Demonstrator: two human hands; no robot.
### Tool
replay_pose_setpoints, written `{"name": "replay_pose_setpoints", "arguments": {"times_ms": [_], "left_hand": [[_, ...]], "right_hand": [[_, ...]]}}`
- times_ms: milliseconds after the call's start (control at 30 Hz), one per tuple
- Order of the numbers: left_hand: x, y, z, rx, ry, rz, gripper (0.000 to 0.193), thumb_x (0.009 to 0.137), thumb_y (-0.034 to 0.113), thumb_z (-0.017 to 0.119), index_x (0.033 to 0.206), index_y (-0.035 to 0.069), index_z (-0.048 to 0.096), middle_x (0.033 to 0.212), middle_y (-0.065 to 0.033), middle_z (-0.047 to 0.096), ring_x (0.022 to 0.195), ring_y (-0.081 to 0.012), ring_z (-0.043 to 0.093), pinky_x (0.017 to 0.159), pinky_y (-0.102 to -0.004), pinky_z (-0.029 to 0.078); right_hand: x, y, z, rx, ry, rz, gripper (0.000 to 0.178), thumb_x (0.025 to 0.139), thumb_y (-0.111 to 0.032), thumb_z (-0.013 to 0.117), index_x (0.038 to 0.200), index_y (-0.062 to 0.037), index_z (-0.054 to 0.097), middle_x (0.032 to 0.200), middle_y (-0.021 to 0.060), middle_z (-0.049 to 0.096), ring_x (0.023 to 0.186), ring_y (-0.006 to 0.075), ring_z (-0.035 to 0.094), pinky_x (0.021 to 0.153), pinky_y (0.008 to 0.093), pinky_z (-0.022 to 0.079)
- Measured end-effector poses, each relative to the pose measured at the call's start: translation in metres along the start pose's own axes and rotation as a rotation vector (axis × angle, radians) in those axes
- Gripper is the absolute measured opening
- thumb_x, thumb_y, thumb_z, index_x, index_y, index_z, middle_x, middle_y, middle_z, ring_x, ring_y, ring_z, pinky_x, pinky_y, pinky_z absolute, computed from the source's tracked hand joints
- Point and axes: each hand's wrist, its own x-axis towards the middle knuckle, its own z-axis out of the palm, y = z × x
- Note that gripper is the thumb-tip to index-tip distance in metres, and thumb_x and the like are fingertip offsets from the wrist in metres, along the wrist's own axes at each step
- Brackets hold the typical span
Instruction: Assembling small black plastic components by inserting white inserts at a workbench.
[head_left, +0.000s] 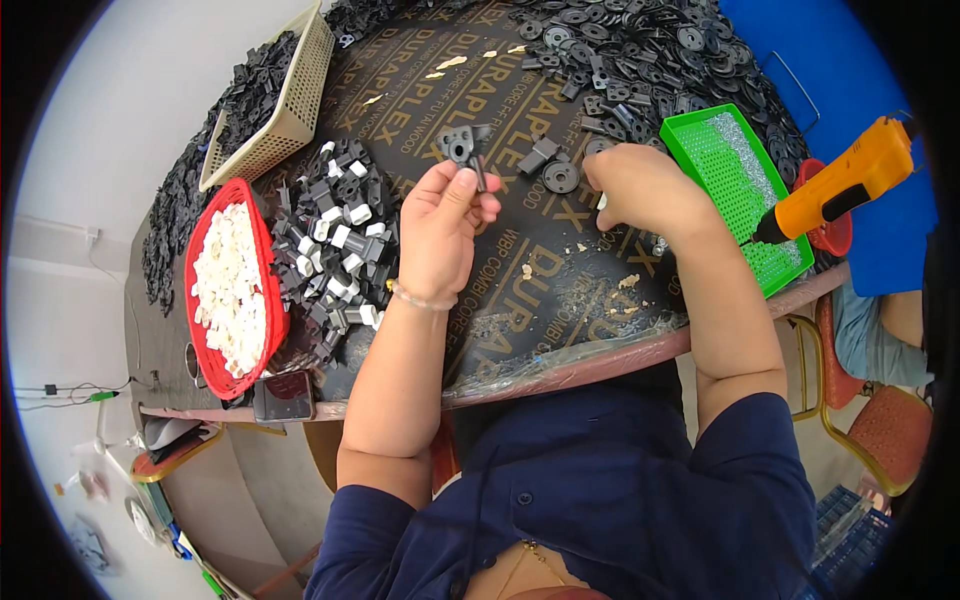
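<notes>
Navy shirt [600,480] right under the lens; left hand [440,225] is pinching a black plastic part [460,147] above the table [510,330], right hand [650,190] is curled beside black discs [561,178], can't tell if it's gripping anything. Imo a loose thumb pinch could drop that part. Red basket [268,270] holds white bits [230,290], beige basket [300,95] black pieces [255,95], green tray [708,172] silvery bits [745,155].

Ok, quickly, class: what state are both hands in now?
Left hand: closed, holding a black plastic part.
Right hand: curled; whether holding anything cannot be told.
</notes>
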Motion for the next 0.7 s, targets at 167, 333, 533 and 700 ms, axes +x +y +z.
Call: {"name": "replay_pose_setpoints", "arguments": {"times_ms": [167, 333, 533, 700], "left_hand": [[0.008, 0.003, -0.011, -0.218, 0.095, -0.106, 0.014, 0.094, 0.009, 0.066, 0.107, 0.005, 0.063, 0.104, -0.009, 0.069, 0.089, -0.0174, 0.066, 0.079, -0.0301, 0.052], [0.008, 0.003, -0.008, -0.218, 0.053, -0.036, 0.038, 0.089, 0.002, 0.067, 0.123, 0.007, 0.051, 0.11, -0.0088, 0.067, 0.095, -0.0196, 0.066, 0.087, -0.0339, 0.052], [0.004, 0.0, 0.0, -0.094, 0.104, 0.073, 0.043, 0.089, 0.002, 0.07, 0.125, 0.007, 0.047, 0.107, -0.0098, 0.067, 0.094, -0.0188, 0.065, 0.088, -0.0339, 0.051], [0.004, -0.006, 0.0, -0.026, 0.134, 0.093, 0.043, 0.088, 0.002, 0.073, 0.122, 0.006, 0.047, 0.106, -0.0098, 0.067, 0.094, -0.0162, 0.064, 0.089, -0.0324, 0.05]], "right_hand": [[0.018, -0.01, 0.015, 0.063, 0.12, -0.101, 0.018, 0.074, -0.009, 0.071, 0.091, -0.0018, 0.071, 0.091, 0.0169, 0.068, 0.087, 0.0335, 0.067, 0.079, 0.041, 0.054], [0.027, -0.039, 0.031, 1.164, 0.108, -0.112, 0.028, 0.089, -0.007, 0.062, 0.116, 0.0006, 0.067, 0.093, 0.0078, 0.068, 0.087, 0.0143, 0.067, 0.075, 0.0263, 0.053], [0.026, -0.054, 0.031, 1.426, 0.068, -0.028, 0.021, 0.092, -0.009, 0.067, 0.109, 0.0016, 0.062, 0.092, 0.0077, 0.069, 0.085, 0.0122, 0.067, 0.073, 0.0248, 0.054], [0.024, -0.053, 0.031, 1.46, 0.052, -0.036, 0.019, 0.092, -0.008, 0.067, 0.107, 0.0017, 0.062, 0.09, 0.0087, 0.07, 0.082, 0.0124, 0.068, 0.072, 0.0242, 0.054]]}}
